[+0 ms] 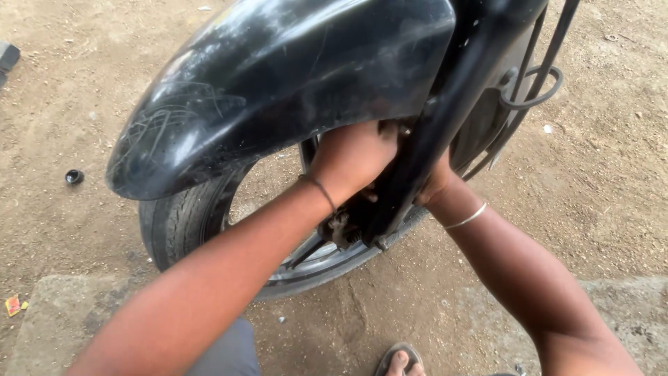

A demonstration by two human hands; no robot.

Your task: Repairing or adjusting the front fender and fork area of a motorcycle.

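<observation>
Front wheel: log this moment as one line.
left hand on front wheel hub under black mudguard | right hand behind fork leg | grip hidden | dirt ground

The single head camera looked steeply down from just above the person's arms, close to the wheel (209, 216). The black mudguard (278, 83) filled the upper frame, nearest the lens. Dirt ground (612, 181) lay beyond and at both sides. No second view shared the scene.

I see outdoor ground of dry brown dirt (612, 181), a concrete slab (62, 313) at the near edge, daylight soft and even.
</observation>
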